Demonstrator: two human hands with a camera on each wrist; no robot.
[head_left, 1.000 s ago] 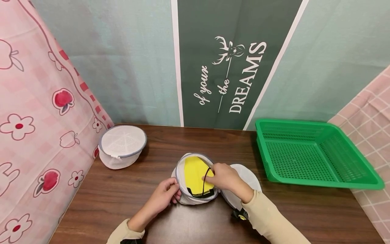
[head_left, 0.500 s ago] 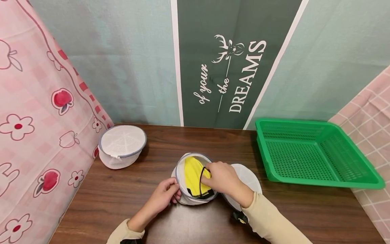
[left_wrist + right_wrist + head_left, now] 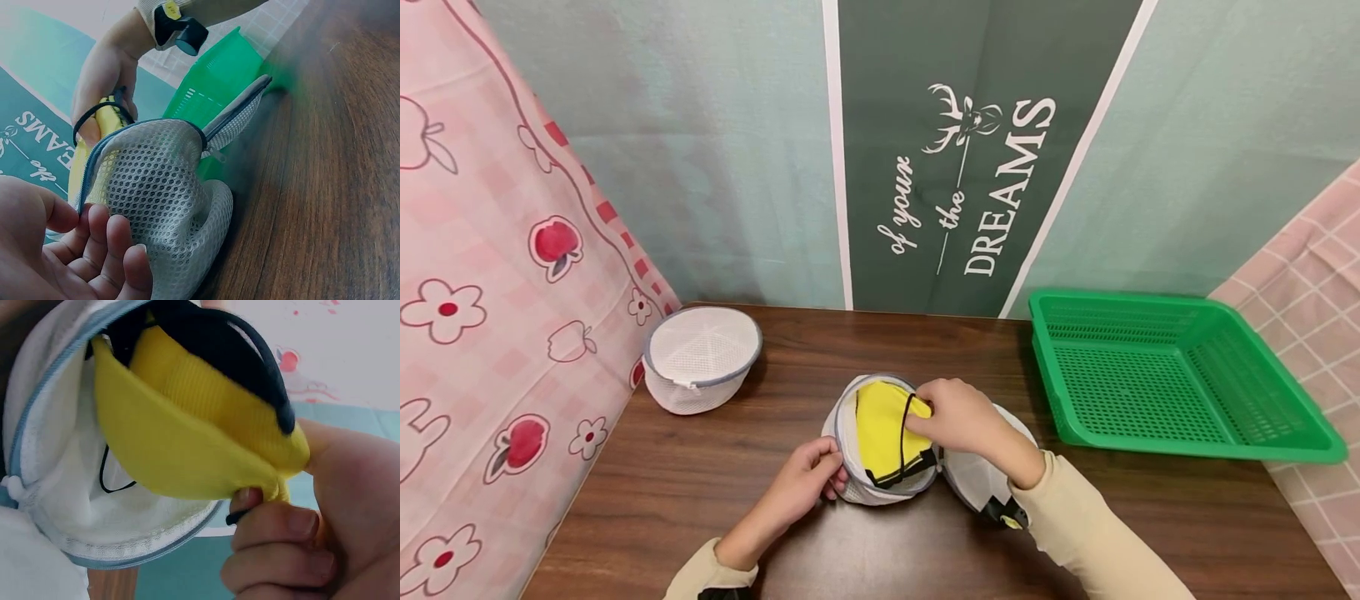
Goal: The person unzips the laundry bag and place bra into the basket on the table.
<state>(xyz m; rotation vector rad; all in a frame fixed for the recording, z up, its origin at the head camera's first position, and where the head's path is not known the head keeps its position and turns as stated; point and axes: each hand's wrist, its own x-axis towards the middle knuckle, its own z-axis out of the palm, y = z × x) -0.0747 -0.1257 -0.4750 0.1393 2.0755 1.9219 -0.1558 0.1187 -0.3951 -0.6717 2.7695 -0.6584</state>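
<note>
A round white mesh laundry bag point(image 3: 880, 498) stands on the table with its zipped lid point(image 3: 973, 475) folded out to the right. Inside its mouth is a yellow cloth mask point(image 3: 880, 425) with black edging and thin black ear loops. My left hand point(image 3: 808, 475) pinches the bag's blue-grey rim between thumb and forefinger, the other fingers curled beside the mesh. With thumb and fingers, my right hand point(image 3: 958, 421) pinches the mask by its right end. In the right wrist view the mask point(image 3: 181, 437) is folded into a pouch shape, part of it outside the bag.
A second white mesh bag point(image 3: 700, 396), open at the top, sits at the back left by the pink curtain point(image 3: 512, 333). At the back right stands a green perforated basket point(image 3: 1187, 454). A cloth backdrop point(image 3: 737, 167) hangs behind the wooden table point(image 3: 820, 342).
My right hand first pushed left into the bag, then drew back up and right with the mask, whose near edge now tilts. My left hand has stayed at the rim.
</note>
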